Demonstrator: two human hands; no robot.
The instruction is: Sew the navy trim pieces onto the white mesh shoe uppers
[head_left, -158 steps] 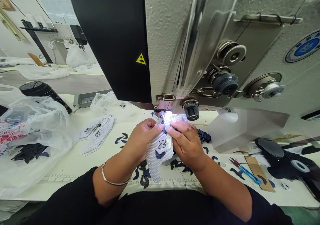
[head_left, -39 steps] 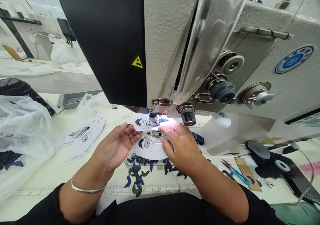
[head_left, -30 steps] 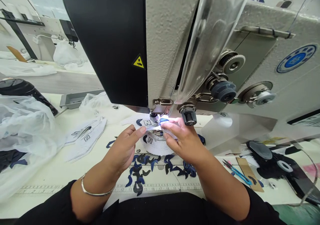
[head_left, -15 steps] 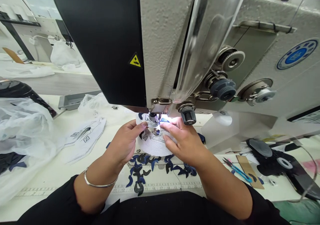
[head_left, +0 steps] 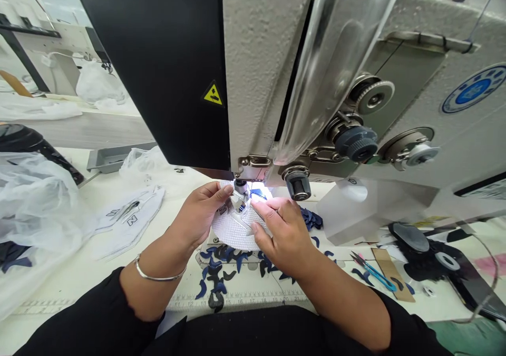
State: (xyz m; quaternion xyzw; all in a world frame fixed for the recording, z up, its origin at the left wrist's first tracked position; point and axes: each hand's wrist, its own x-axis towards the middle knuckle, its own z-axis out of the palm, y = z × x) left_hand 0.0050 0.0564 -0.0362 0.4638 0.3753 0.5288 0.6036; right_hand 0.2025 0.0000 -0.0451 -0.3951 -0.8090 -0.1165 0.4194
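Left hand: thumb and bent fingers drawn narrow, pinching the left edge of the white cloth
Right hand: thumb and forefinger parted, both tips resting on the cloth, forefinger just beside the blue patch
White cloth: mesh, between the two hands, under the sewing machine; opening at the middle, metal showing through; rounded front edge lying toward the scraps
Sewing machine: head overhanging the fingertips, little headroom; black knob near the right knuckles
Scraps: curved, blue and black, scattered between the forearms, filling much of that gap
Ruler strip: across the tabletop, on the wearer's side of the scraps
Bracelet: metal, one, left wrist
White stack: lettered pieces, left of the left hand and apart from it, tabletop between
Plastic bag: far left, beyond the stack
Tray: grey, behind the stack
Snips: blue handles, right of the right forearm, tabletop between; beside them, cardboard
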